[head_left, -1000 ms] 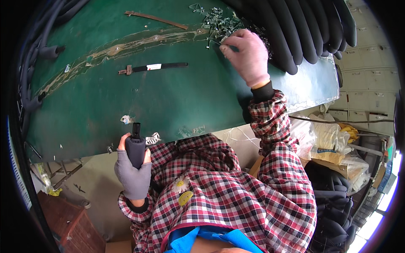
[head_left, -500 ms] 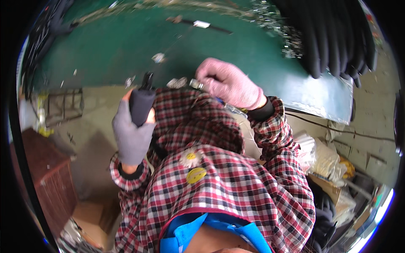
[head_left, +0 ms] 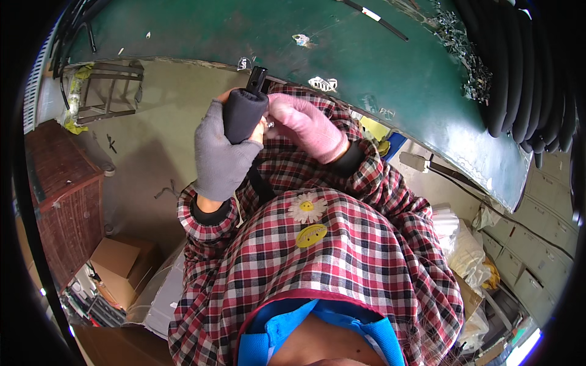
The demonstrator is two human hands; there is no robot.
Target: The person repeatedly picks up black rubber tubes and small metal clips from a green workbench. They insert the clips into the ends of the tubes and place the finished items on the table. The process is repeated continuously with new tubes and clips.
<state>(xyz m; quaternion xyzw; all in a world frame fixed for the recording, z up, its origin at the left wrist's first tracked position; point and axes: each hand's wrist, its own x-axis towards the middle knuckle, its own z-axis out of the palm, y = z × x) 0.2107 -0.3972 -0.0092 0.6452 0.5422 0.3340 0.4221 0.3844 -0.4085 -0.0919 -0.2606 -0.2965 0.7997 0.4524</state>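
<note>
A black foam grip (head_left: 243,117) sits in my left hand (head_left: 221,155), which wears a grey glove with bare fingertips and is closed around it. From the grip's upper end sticks a glossy black tube (head_left: 257,79) with a slot or hole in its side. My right hand (head_left: 311,129), in a pink glove, is closed right beside the grip. Between the fingers of both hands shows a small silvery piece (head_left: 270,124); its shape is mostly hidden. Both hands are above my lap, just before the table edge.
The green table (head_left: 201,30) carries a black rod with a white band (head_left: 375,18), metal scraps (head_left: 467,61) and a row of black foam tubes (head_left: 519,73). A brown wooden cabinet (head_left: 67,183) and an open cardboard box (head_left: 125,262) stand at left. A cable (head_left: 506,213) runs along the right.
My right hand has come from the table edge to the foam grip, with the silvery piece. My left hand still holds the grip, now closer to the right. The whole view has shifted.
</note>
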